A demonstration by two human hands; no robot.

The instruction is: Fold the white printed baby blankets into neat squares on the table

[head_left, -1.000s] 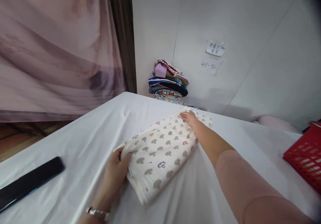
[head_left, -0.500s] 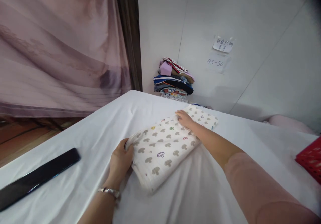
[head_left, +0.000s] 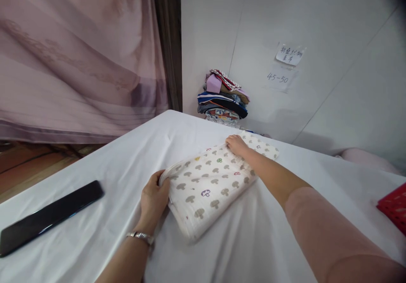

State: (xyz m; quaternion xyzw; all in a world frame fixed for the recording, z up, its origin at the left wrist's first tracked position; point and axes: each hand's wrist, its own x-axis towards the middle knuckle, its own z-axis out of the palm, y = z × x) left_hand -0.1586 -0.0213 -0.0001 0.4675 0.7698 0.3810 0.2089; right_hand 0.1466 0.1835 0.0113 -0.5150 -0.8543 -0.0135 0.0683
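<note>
A folded white cloth [head_left: 207, 181] with grey mushroom prints and a few coloured ones lies slantwise across the white-covered surface. My left hand [head_left: 155, 196], with a silver bracelet at the wrist, is closed on the cloth's left corner, thumb on top and fingers behind the edge. At the far edge, my right hand [head_left: 237, 146] has its fingers curled down and gripping the fabric; the fingertips are partly hidden. Beyond that hand, a part of the cloth extends towards the wall. Layers show along the near left fold.
A black phone-like slab [head_left: 52, 217] lies at left on the white sheet [head_left: 127, 160]. Folded clothes [head_left: 223, 97] are stacked against the wall behind. A red perforated basket [head_left: 393, 207] stands at the right edge. A pink curtain [head_left: 79, 59] hangs at left; paper notes [head_left: 288, 56] are on the wall.
My right hand's fingers have gone from stretched out to curled on the cloth's far edge. The left hand keeps its grip, with its corner slightly raised. The whole view has shifted a little.
</note>
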